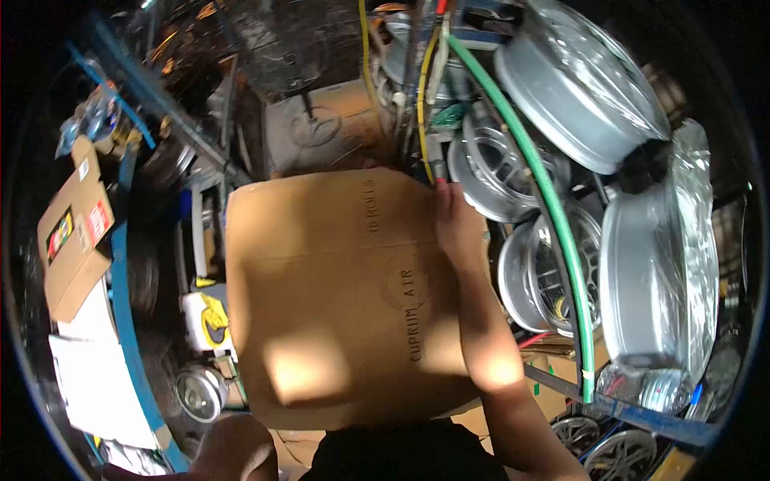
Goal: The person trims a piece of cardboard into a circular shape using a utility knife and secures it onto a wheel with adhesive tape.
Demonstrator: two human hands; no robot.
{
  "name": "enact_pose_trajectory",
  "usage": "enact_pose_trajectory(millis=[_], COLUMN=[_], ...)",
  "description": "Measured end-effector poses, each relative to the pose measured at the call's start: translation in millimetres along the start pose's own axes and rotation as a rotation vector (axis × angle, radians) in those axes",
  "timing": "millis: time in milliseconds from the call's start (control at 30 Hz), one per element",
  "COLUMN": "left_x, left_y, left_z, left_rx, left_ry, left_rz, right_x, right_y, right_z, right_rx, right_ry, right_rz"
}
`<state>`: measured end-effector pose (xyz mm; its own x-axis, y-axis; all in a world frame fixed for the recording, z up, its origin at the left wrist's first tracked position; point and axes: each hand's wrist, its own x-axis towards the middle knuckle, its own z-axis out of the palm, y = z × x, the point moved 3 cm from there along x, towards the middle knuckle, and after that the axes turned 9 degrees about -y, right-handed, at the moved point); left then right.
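A large brown cardboard box [337,305] fills the middle of the head view, its broad side towards me, printed "CUPRUM AIR" and "16 ROLLS". My right forearm reaches along its right side. My right hand [457,220] is at the box's far right edge with its fingers closed. A slim grey-and-red object shows beside the fingertips; whether I hold it or the box edge is unclear. At the lower left, a bare rounded limb [237,445] sits close to the box's near left corner. No fingers of my left hand can be made out there.
Silver wheel rims [561,88] are stacked on the right, some in clear plastic. A green hose [533,152] hangs before them. Blue rack posts [124,280] stand at the left, near a smaller cardboard box [76,232]. A dusty grey box [321,124] lies beyond the big one.
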<state>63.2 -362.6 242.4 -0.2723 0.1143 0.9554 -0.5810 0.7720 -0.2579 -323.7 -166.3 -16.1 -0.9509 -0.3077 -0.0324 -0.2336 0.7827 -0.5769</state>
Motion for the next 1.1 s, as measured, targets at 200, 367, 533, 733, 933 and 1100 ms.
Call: enact_pose_trajectory(millis=[200,367,533,733,933,1100], left_x=[-73.4,-204.2,-200.9,-231.8,-235.9,-252.0], left_y=[15.9,73.7,54.1,49.6,33.1,16.7], left_z=[162.5,225.9,233.0,245.3,211.9,183.5], left_rx=[-0.87,-0.379,-0.581,-0.688,-0.612,-0.623], left_ry=[-0.53,-1.243,-1.585,-1.406,-1.141,-1.17], left_rz=[-0.513,-0.41,-0.67,-0.594,-0.536,-0.608], right_x=[3.6,2.4,-6.4,36.3,46.2,34.1], right_y=[1.0,-0.6,-56.0,-208.0,-228.1,-227.6], right_z=[6.5,11.2,36.1,153.2,164.1,159.7], right_rx=[-0.014,0.005,0.201,0.033,-0.171,-0.103], right_ry=[0.013,0.05,-0.017,-0.387,-0.426,-0.436], right_rz=[-0.057,-0.075,-0.275,-0.83,-0.718,-0.717])
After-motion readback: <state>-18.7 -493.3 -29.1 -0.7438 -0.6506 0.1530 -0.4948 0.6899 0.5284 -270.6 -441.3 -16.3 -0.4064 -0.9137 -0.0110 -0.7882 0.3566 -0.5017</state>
